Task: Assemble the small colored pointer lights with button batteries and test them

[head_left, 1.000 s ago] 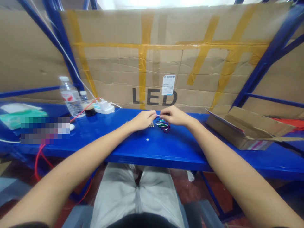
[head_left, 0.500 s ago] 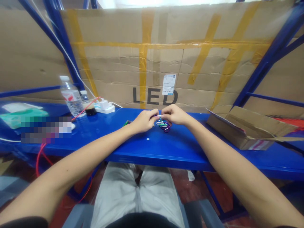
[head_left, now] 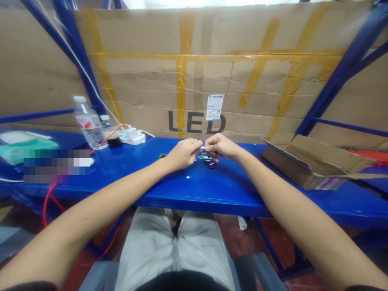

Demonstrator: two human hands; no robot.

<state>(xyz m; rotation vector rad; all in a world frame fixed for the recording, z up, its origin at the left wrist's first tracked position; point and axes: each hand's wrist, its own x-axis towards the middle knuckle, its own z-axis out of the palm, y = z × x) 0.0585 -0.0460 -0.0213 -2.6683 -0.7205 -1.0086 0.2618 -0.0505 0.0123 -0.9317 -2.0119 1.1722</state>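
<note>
Far left on the blue table [head_left: 127, 178]: water bottle [head_left: 87, 123], small dark jar [head_left: 112, 138] and white power strip [head_left: 133, 136] w/ a red cable [head_left: 101, 145]. All are well apart from the hands, so low risk, tho a tipped bottle beside the strip would be bad. Centre: left hand [head_left: 182, 154], fingertips pinched shut on one end of a small pale clip [head_left: 202, 148]. Right hand [head_left: 222, 146] is pinched on the other end, so both hold the same piece just above the table, toward its far edge. Grip is tips-only and the clip is tiny, so prob. the main risk is it slipping or springing out and skidding away. Just nearer, the clip pile [head_left: 208, 161] (green, purple etc.) lies loose, and a wrist could scatter it. Right: open cardboard box [head_left: 309, 165], near, not touching.
</note>
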